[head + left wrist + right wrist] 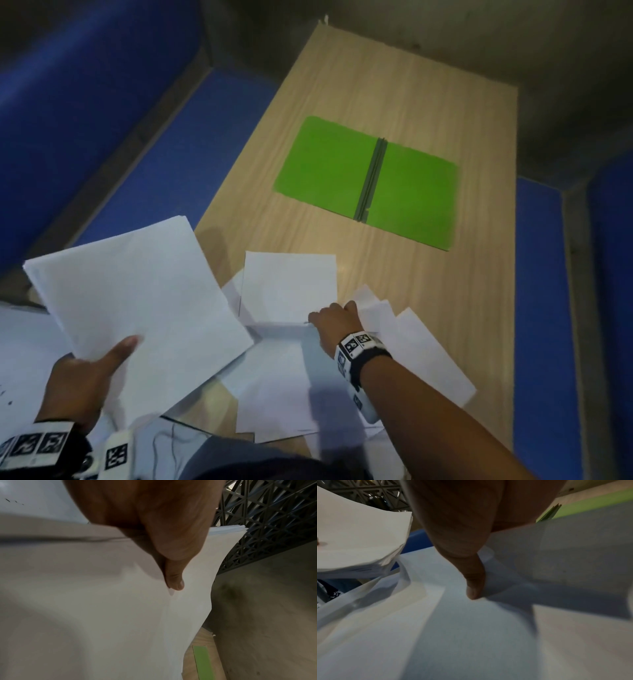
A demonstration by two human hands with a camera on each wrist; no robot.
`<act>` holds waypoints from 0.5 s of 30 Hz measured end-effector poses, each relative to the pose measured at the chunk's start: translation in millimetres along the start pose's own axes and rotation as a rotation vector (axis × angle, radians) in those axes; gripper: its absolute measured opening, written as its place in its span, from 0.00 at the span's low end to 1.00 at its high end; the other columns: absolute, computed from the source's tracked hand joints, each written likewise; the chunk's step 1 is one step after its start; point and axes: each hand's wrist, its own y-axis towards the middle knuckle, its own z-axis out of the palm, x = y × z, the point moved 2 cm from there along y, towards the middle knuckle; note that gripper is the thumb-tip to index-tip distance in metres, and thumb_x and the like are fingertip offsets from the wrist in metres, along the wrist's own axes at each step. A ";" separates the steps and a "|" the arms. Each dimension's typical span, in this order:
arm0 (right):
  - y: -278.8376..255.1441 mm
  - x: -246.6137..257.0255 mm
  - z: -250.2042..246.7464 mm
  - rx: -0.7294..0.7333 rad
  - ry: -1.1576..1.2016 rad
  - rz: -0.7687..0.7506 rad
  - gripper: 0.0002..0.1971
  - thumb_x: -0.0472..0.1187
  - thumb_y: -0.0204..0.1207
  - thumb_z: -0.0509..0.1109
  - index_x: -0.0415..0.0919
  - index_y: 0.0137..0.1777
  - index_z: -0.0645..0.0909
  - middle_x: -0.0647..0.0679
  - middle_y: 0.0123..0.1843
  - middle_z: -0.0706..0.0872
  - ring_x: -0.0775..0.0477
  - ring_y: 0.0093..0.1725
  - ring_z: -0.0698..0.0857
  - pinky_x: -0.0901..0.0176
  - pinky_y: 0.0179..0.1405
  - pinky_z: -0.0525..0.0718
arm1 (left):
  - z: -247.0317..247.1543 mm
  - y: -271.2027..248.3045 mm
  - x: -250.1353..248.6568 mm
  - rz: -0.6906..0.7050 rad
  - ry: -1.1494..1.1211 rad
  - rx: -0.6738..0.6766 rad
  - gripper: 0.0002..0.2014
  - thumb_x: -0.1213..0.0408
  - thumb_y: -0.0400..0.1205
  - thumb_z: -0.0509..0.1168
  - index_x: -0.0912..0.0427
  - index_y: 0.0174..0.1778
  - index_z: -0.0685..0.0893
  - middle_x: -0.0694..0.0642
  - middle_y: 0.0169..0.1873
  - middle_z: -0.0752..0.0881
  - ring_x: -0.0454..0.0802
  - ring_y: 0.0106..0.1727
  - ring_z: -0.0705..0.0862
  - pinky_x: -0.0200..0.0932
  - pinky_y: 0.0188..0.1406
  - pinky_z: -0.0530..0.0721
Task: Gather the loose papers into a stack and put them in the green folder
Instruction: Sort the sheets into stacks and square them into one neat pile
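My left hand (92,373) holds a stack of white papers (137,308) up at the near left, thumb pressed on top; the left wrist view shows that thumb (175,580) on the stack (102,608). Several loose white sheets (291,284) lie overlapping on the near part of the wooden table (394,85). My right hand (337,320) reaches among them and pinches the edge of one sheet (471,628), thumb (474,586) on top. The green folder (370,181) lies open and flat farther back on the table, with nothing in it.
The table is narrow, with blue floor (191,154) on both sides and a grey wall behind. More white sheets (428,353) fan out to the right of my right wrist. A dark lattice ceiling shows in both wrist views.
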 end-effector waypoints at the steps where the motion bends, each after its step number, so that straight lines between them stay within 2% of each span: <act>1: 0.6 -3.7 -1.6 -0.003 -0.019 -0.008 0.15 0.35 0.73 0.65 0.49 0.58 0.79 0.47 0.52 0.86 0.40 0.57 0.81 0.40 0.58 0.64 | 1.4 -6.6 -5.4 0.025 0.008 0.007 0.36 0.45 0.71 0.78 0.78 0.57 0.84 0.82 0.50 0.85 0.64 0.42 0.83 0.60 0.48 0.81; 4: -3.9 -20.2 -15.0 -0.003 0.032 -0.016 0.12 0.33 0.72 0.65 0.48 0.51 0.79 0.50 0.46 0.89 0.42 0.50 0.85 0.43 0.59 0.61 | 5.3 -16.1 -10.1 0.073 -0.029 0.042 0.32 0.49 0.68 0.81 0.72 0.57 0.85 0.72 0.49 0.89 0.64 0.46 0.87 0.62 0.57 0.84; 6: -12.9 -36.3 -29.1 0.016 0.101 -0.032 0.15 0.30 0.70 0.61 0.48 0.51 0.80 0.50 0.46 0.91 0.43 0.49 0.85 0.45 0.62 0.62 | 9.9 -18.8 -14.1 0.113 -0.030 0.055 0.28 0.53 0.70 0.81 0.71 0.56 0.86 0.68 0.47 0.89 0.64 0.48 0.86 0.61 0.56 0.83; 7: -18.4 -46.2 -35.3 0.024 0.155 -0.031 0.16 0.30 0.71 0.61 0.48 0.53 0.81 0.50 0.47 0.90 0.43 0.50 0.85 0.47 0.61 0.66 | 12.3 -20.7 -15.4 0.121 -0.035 0.058 0.26 0.56 0.72 0.80 0.72 0.56 0.86 0.68 0.46 0.88 0.64 0.47 0.86 0.59 0.55 0.83; 9: -29.3 -65.0 -44.8 0.048 0.242 -0.021 0.17 0.29 0.72 0.61 0.46 0.54 0.82 0.46 0.49 0.88 0.39 0.52 0.86 0.54 0.51 0.76 | 16.5 -25.1 -21.0 0.146 -0.037 0.077 0.22 0.59 0.74 0.79 0.71 0.56 0.86 0.67 0.45 0.87 0.63 0.47 0.85 0.57 0.55 0.81; 11: -34.7 -81.7 -44.7 0.078 0.234 -0.047 0.19 0.27 0.71 0.61 0.46 0.55 0.83 0.43 0.50 0.87 0.37 0.54 0.86 0.58 0.43 0.75 | 20.5 -29.6 -24.5 0.155 -0.038 0.096 0.18 0.60 0.74 0.79 0.67 0.53 0.85 0.66 0.45 0.87 0.63 0.47 0.85 0.57 0.55 0.81; 13: -35.5 -92.9 -36.5 0.128 0.166 -0.064 0.25 0.25 0.71 0.61 0.48 0.64 0.79 0.42 0.58 0.86 0.36 0.58 0.85 0.55 0.47 0.79 | 24.1 -28.5 -23.0 0.138 -0.052 0.105 0.17 0.59 0.73 0.79 0.65 0.51 0.85 0.66 0.44 0.88 0.63 0.46 0.86 0.58 0.55 0.83; 15: -34.1 -94.7 -24.3 0.145 0.110 -0.086 0.32 0.25 0.72 0.63 0.49 0.75 0.71 0.43 0.69 0.78 0.37 0.64 0.82 0.49 0.58 0.81 | 27.7 -27.3 -20.9 0.139 -0.045 0.110 0.18 0.58 0.72 0.80 0.65 0.51 0.86 0.66 0.43 0.89 0.63 0.45 0.87 0.58 0.53 0.84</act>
